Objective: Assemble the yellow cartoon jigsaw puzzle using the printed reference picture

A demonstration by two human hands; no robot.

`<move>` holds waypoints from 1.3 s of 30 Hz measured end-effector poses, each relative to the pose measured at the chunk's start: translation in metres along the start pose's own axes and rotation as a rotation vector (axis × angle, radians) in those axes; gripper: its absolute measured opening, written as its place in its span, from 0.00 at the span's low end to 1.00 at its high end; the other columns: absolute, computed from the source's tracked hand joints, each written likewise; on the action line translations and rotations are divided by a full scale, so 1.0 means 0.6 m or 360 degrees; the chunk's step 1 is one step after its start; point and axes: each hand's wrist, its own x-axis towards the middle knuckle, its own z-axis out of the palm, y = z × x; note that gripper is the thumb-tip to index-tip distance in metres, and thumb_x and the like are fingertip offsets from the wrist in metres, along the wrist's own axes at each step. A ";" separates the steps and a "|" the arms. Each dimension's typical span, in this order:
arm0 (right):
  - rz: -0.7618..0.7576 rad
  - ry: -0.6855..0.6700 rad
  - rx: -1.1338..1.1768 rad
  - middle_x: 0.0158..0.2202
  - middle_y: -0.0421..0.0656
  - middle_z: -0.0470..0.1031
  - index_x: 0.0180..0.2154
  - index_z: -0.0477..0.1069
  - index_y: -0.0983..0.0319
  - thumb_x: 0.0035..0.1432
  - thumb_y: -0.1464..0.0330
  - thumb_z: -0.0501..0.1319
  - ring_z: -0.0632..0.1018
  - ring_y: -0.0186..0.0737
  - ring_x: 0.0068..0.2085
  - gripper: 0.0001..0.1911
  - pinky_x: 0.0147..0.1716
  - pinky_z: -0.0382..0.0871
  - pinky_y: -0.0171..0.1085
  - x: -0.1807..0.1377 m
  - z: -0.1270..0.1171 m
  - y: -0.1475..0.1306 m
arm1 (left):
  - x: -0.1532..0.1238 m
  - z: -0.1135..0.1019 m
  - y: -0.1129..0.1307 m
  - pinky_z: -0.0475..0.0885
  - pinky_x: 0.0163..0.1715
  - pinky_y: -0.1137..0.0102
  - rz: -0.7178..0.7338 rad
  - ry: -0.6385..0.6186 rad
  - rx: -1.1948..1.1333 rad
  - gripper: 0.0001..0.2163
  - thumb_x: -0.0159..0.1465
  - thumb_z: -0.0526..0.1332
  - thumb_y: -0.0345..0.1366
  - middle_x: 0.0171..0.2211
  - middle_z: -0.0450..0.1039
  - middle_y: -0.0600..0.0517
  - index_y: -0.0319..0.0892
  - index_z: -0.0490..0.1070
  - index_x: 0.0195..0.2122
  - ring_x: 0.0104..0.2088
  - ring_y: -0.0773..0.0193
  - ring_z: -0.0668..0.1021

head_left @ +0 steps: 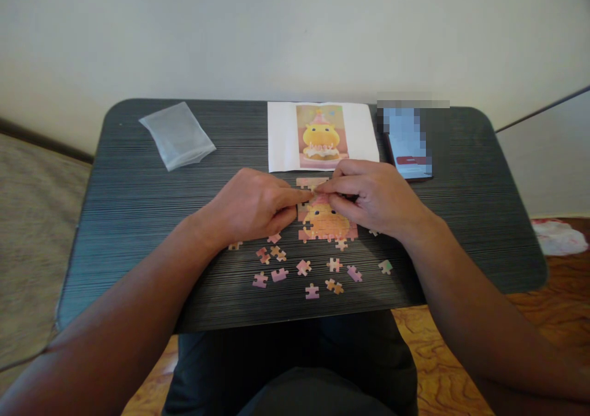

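A partly joined jigsaw puzzle (326,222) with a yellow cartoon figure lies in the middle of the dark table (138,207). My left hand (251,206) and my right hand (373,196) meet over its top edge. Both are closed in a pinch, fingertips touching at a small puzzle piece (314,185) on the top row. Several loose pink and orange pieces (304,267) lie scattered in front of the puzzle, near the table's front edge. Part of the puzzle is hidden under my fingers.
A white sheet with the reference picture (321,134) lies behind the puzzle. A clear plastic bag (177,134) sits at the back left. A phone (408,145) lies at the back right. Wooden floor shows below the table, a wall behind.
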 end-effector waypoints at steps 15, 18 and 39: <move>0.0002 -0.0002 0.0092 0.38 0.43 0.81 0.47 0.88 0.59 0.72 0.66 0.65 0.81 0.42 0.41 0.12 0.41 0.68 0.42 0.000 0.003 0.006 | -0.007 -0.007 -0.012 0.64 0.30 0.66 -0.0302 0.0037 0.0061 0.24 0.73 0.55 0.36 0.31 0.85 0.49 0.45 0.81 0.66 0.27 0.62 0.79; -0.0012 0.0010 0.0086 0.38 0.43 0.80 0.47 0.88 0.59 0.73 0.65 0.64 0.81 0.42 0.41 0.12 0.40 0.68 0.42 0.001 0.003 0.007 | -0.005 -0.007 -0.012 0.65 0.32 0.66 -0.0300 -0.0050 0.0103 0.23 0.74 0.54 0.37 0.32 0.85 0.49 0.47 0.81 0.66 0.29 0.60 0.80; 0.0023 0.0137 0.0081 0.41 0.44 0.83 0.47 0.86 0.57 0.73 0.66 0.61 0.81 0.43 0.42 0.14 0.42 0.70 0.43 0.001 -0.002 0.007 | -0.003 -0.005 -0.010 0.65 0.32 0.66 -0.0260 -0.0047 0.0059 0.23 0.73 0.55 0.37 0.34 0.87 0.48 0.45 0.82 0.64 0.29 0.60 0.80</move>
